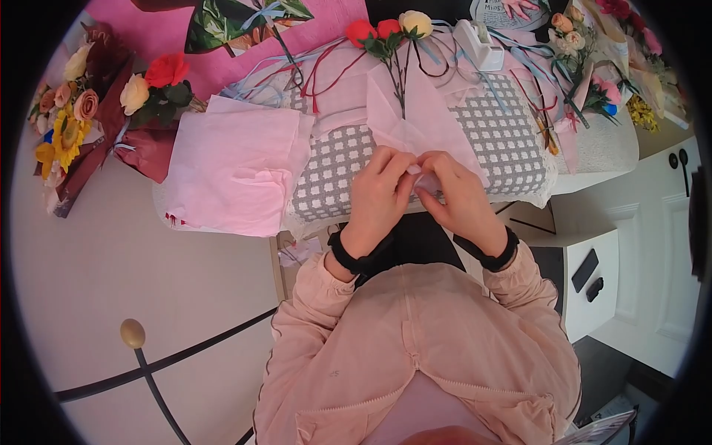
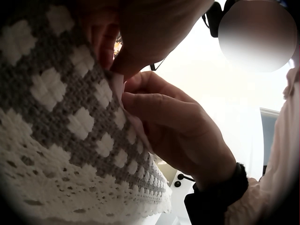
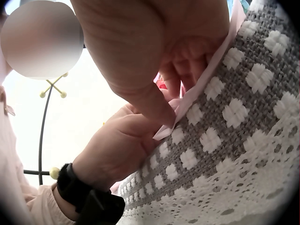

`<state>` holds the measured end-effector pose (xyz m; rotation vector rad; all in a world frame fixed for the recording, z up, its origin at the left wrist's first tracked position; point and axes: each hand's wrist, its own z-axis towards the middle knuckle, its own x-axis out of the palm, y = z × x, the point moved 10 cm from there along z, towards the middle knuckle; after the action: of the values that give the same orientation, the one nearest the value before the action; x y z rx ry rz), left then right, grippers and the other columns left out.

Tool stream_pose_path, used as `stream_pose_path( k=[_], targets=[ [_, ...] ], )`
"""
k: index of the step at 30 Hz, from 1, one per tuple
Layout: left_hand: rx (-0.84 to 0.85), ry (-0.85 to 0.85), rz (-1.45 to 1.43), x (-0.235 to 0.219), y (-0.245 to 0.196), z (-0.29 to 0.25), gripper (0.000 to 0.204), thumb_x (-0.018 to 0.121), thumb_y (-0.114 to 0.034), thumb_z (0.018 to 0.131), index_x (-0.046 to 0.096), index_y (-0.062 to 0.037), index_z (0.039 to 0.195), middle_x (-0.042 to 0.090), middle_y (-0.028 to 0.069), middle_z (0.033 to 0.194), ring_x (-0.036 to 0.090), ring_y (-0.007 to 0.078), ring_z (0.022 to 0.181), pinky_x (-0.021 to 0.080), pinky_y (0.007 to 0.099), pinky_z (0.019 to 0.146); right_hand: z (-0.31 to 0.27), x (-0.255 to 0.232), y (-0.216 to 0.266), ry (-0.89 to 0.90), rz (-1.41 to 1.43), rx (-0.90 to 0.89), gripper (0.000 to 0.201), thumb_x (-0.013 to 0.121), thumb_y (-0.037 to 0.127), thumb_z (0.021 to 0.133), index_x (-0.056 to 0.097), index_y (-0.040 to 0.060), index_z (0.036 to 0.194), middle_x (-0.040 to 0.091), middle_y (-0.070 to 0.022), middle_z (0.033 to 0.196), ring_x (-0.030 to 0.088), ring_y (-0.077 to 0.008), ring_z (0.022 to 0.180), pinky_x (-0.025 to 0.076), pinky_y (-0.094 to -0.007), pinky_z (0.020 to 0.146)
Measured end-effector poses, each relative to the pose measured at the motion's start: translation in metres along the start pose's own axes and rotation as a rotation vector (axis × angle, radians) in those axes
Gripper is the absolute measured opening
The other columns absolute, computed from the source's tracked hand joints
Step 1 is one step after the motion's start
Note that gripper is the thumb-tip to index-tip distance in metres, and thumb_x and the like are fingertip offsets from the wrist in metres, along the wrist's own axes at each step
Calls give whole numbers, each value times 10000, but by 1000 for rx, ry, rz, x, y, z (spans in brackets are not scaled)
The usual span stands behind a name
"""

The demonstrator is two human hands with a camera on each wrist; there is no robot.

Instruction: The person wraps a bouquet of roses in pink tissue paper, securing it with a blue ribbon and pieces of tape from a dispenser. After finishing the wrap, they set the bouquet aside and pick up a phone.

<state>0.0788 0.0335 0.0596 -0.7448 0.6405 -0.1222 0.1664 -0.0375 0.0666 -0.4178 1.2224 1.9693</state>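
Both hands meet at the near edge of a pink sheet of wrapping paper (image 1: 388,122) on the table. My left hand (image 1: 380,194) pinches a gathered bit of its lower edge. Beside it, my right hand (image 1: 458,194) pinches the same edge between thumb and fingers. In the right wrist view the folded paper strip (image 3: 187,101) runs under the right thumb. Two red artificial roses (image 1: 361,32) and a cream rose (image 1: 415,24) lie at the sheet's far end, their dark stems (image 1: 400,81) reaching down onto it. Fingers hide part of the fold.
A stack of pink paper (image 1: 230,163) lies left on the grey-and-white checked cloth (image 1: 330,167). Bouquets (image 1: 70,126) stand at far left, ribbons (image 1: 319,81) trail across the back, and a white tape dispenser (image 1: 478,46) sits back right. Scissors (image 1: 295,74) lie among the ribbons.
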Motion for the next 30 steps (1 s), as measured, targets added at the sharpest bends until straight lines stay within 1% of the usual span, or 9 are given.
stream_pose_path(
  k=[5,8,12,17,20,23,26,29,30],
  targets=[
    [44,6,70,-1,-5,-3,188,659,57,774,614,-38,929,577,109,887,624,253,683,499,328,609,-1,-1,-1,24,-3,8,384,680,4,728,466,30,1046,555,-131,1083,593,-367,860,484,-398,696],
    [-28,-18,14,-2,0,-5,166,662,42,785,607,-36,922,584,99,901,626,266,681,495,330,606,-1,-2,0,31,5,-1,384,685,8,729,466,29,1044,555,-129,1111,596,-372,879,486,-399,706],
    [-1,24,64,-5,-8,-8,128,674,19,794,627,-32,902,609,94,961,637,275,704,507,321,622,-2,-4,-3,72,41,16,390,686,8,732,468,26,1055,552,-135,1182,599,-379,916,498,-396,733],
    [97,38,60,-6,-9,-9,99,680,8,801,645,-19,889,624,104,1040,641,256,728,526,309,642,-11,-24,-4,97,-114,-41,375,683,-7,713,529,17,1054,555,-145,1220,594,-370,980,508,-400,784],
    [160,50,27,-6,-11,-8,118,664,-5,806,607,-13,909,605,101,1012,642,304,780,520,350,659,-16,-41,-7,84,-232,-60,340,673,-23,679,596,27,1007,585,-128,1146,578,-340,1014,483,-405,836],
    [-62,128,-47,-5,1,-7,123,656,-5,813,620,-13,930,609,104,1018,636,306,776,520,353,663,-17,-45,-4,95,-308,-118,336,672,-29,665,616,42,988,594,-109,1072,569,-315,989,465,-399,846],
    [-77,176,-21,-2,4,-10,205,658,27,795,652,-14,996,628,121,1047,638,291,836,525,339,715,-18,-45,-3,60,-340,-158,332,673,-30,657,631,55,975,590,-90,1024,561,-295,961,455,-394,838],
    [168,146,40,-1,-14,-8,288,624,57,781,656,-28,1054,621,121,1073,613,299,893,509,357,769,-20,-47,-2,16,-381,-187,318,678,-19,652,650,61,958,583,-75,1017,559,-278,951,448,-383,824],
    [161,186,77,2,-15,-8,310,613,66,773,657,-30,1065,618,122,1076,603,301,912,502,362,783,-21,-47,-1,-3,-398,-194,312,681,-12,648,658,65,950,580,-70,1014,557,-270,947,445,-376,816]
  ],
)
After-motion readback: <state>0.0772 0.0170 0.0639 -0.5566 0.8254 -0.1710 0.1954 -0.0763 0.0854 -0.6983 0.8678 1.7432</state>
